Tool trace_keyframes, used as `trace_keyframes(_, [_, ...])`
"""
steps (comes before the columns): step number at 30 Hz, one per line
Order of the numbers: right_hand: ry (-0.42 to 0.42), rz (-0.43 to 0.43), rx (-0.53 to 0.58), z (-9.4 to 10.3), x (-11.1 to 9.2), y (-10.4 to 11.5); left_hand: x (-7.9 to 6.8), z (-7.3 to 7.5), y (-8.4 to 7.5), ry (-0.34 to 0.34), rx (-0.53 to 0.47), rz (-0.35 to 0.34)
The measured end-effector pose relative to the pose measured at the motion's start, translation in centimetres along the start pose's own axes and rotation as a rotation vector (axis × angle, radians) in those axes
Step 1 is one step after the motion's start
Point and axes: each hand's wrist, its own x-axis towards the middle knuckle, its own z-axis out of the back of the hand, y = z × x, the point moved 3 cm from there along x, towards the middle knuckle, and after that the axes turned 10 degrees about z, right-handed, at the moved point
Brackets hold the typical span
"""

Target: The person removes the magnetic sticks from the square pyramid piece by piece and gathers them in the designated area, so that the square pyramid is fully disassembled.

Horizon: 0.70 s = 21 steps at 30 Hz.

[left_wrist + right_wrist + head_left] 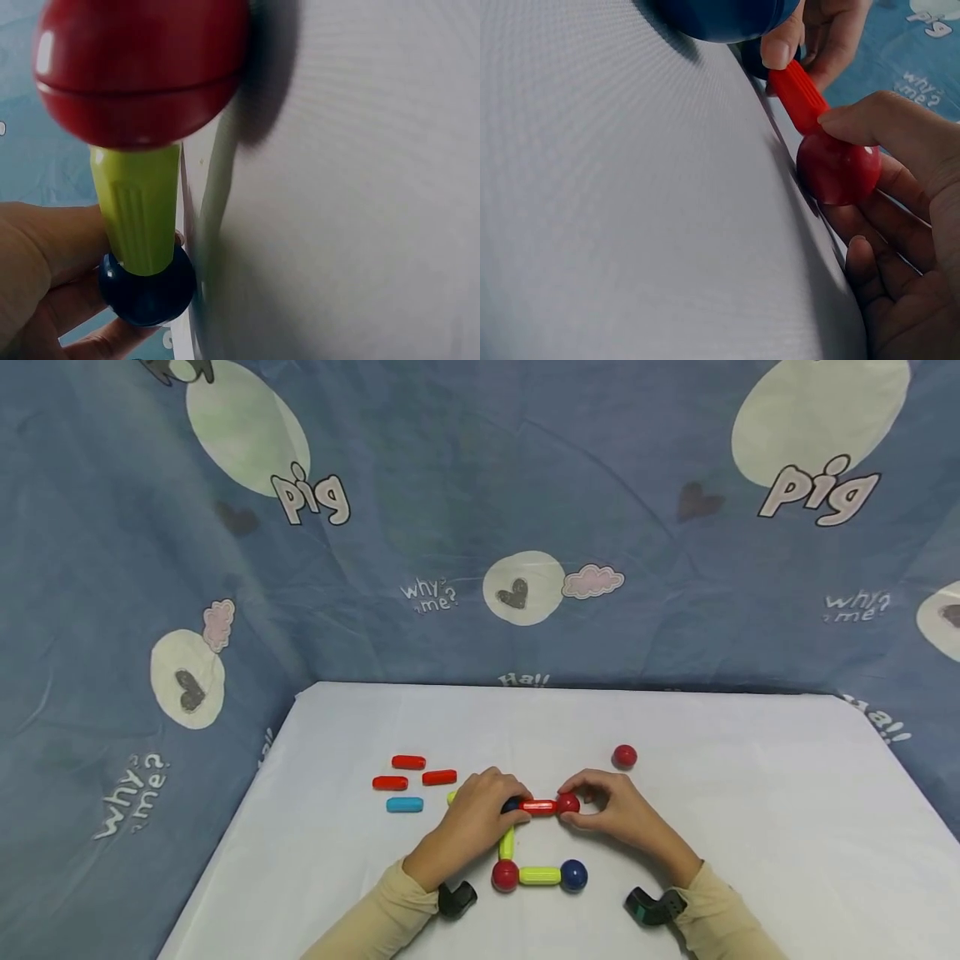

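My left hand grips a dark blue ball, its thumb and fingers on either side. A red rod runs from that ball to a red ball, which my right hand pinches between thumb and fingers. From the blue ball a yellow-green rod leads towards me to another red ball. A second yellow-green rod joins this one to a blue ball at the near right. Together the pieces form a shape with its right side unjoined.
Several loose rods lie left of my hands: red ones and a light blue one. Part of a yellow-green piece shows behind my left hand. Beyond my right hand sits a loose red ball. A white cloth covers the table.
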Motion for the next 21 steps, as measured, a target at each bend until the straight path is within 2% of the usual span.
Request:
trace_keyframes(11, [-0.032,0.057,-0.014,-0.19,-0.01,-0.42,-0.18,0.07,-0.04,0.012,-0.049,0.021])
trace_keyframes(21, [-0.030,-0.003,0.078,0.02,-0.01,-0.50,-0.13,0.06,-0.11,0.024,-0.058,0.030])
